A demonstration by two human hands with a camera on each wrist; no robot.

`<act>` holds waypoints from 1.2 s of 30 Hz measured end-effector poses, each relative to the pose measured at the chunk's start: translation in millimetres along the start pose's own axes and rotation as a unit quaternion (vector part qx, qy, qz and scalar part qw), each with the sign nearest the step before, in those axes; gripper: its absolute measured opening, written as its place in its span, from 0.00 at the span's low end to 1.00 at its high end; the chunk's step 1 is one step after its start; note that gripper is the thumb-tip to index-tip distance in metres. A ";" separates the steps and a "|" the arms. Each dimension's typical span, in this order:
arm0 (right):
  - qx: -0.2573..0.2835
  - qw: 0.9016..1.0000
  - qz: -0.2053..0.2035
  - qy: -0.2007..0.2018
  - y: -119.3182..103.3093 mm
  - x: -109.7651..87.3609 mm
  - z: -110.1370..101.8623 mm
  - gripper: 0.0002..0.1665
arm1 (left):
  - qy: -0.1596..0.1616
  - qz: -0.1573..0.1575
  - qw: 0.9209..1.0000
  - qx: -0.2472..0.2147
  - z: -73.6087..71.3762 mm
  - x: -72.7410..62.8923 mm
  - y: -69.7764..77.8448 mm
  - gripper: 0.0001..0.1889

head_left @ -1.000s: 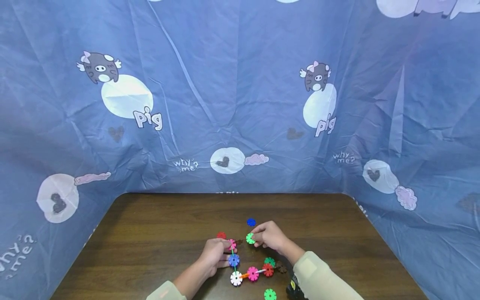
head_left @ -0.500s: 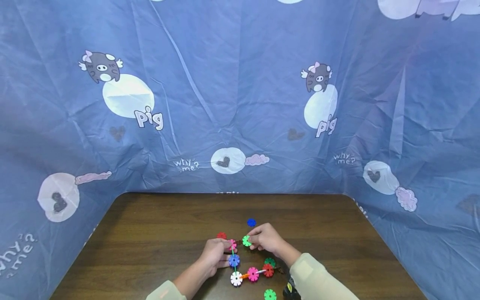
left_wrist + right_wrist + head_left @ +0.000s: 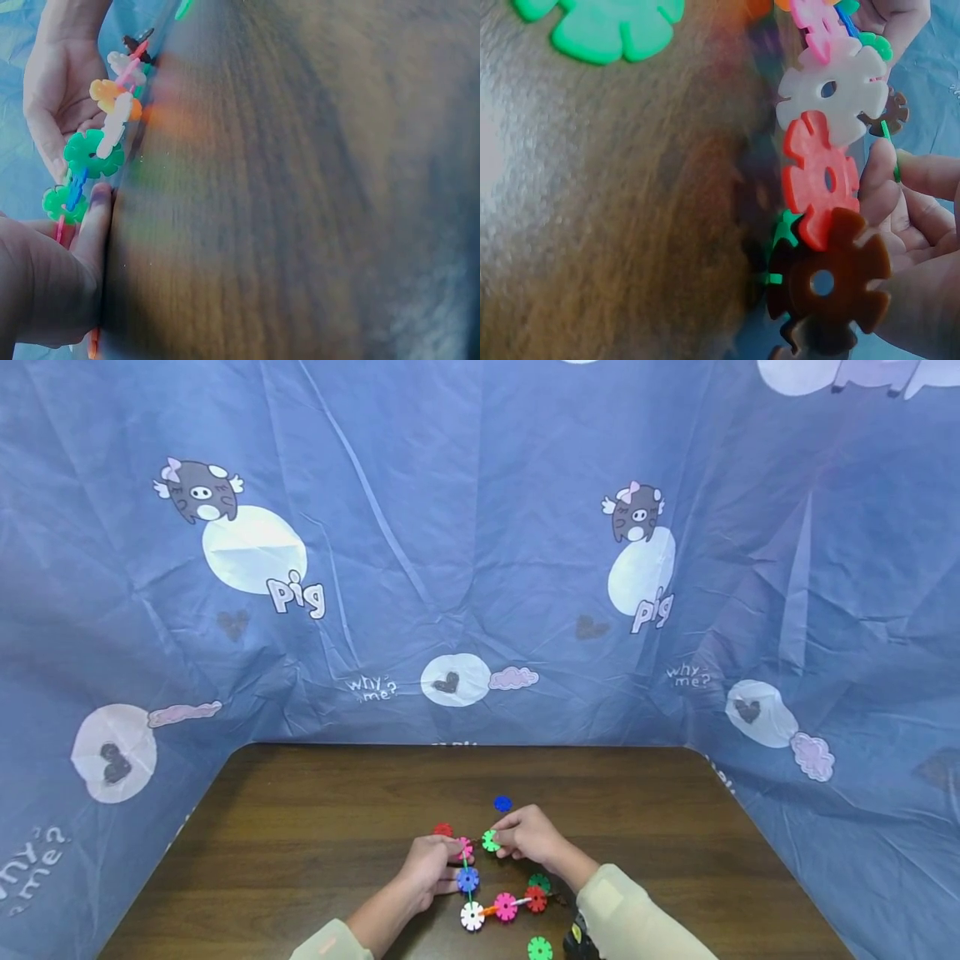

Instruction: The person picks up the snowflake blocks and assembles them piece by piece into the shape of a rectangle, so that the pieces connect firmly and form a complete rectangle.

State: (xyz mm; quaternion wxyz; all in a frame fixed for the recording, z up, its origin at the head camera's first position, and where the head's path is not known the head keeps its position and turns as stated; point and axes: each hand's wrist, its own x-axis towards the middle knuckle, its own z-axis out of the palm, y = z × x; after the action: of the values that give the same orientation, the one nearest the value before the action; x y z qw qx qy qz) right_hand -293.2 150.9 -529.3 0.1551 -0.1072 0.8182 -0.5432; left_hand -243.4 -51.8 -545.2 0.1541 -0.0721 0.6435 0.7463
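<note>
A chain of notched plastic snowflake discs stands on the table, with a pink disc (image 3: 465, 848), a blue disc (image 3: 468, 881), a white disc (image 3: 472, 916) and a red disc (image 3: 536, 899) among them. My left hand (image 3: 429, 870) holds the chain's far end at the pink disc, fingers alongside the blue one. My right hand (image 3: 534, 838) pinches a loose green disc (image 3: 490, 841) between thumb and fingers, just right of that pink disc and apart from it. In the right wrist view this green disc (image 3: 891, 150) shows edge-on. A brown disc (image 3: 840, 281) hangs at the chain's near end.
Loose on the wooden table (image 3: 337, 793) lie a dark blue disc (image 3: 502, 803) at the back, a red disc (image 3: 443, 830) beyond my left hand and a bright green disc (image 3: 540, 948) at the front. A patterned blue cloth (image 3: 480, 568) hangs behind the table.
My right hand has moved slightly left with the green disc, bringing it closer to the pink disc. My left hand and the chain have stayed in place.
</note>
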 end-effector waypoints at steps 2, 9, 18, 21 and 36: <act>0.002 1.000 -0.001 0.000 0.0 0.3 0.2 0.08 | 0.002 -0.002 1.000 0.001 0.0 0.1 0.5 0.10; 0.015 1.000 0.002 0.006 -0.2 2.4 1.9 0.08 | 0.014 0.000 1.000 -0.004 -0.4 0.3 0.4 0.09; 0.039 0.999 0.015 0.017 0.8 6.1 2.5 0.08 | 0.028 0.003 1.000 -0.008 2.3 0.0 0.7 0.09; 0.043 0.999 0.016 0.017 1.6 7.0 2.4 0.08 | 0.031 0.004 0.999 -0.009 3.0 0.3 -0.1 0.08; 0.083 0.996 0.027 0.016 -0.5 7.1 4.4 0.08 | 0.046 0.010 0.999 -0.005 4.3 0.6 -0.9 0.09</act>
State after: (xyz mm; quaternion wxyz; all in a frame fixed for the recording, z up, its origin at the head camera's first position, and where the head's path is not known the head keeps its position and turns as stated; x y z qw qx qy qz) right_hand -298.2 144.5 -531.4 0.1649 -0.0626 0.7752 -0.6065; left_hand -243.4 -47.3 -545.5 0.1170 -0.1008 0.6465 0.7471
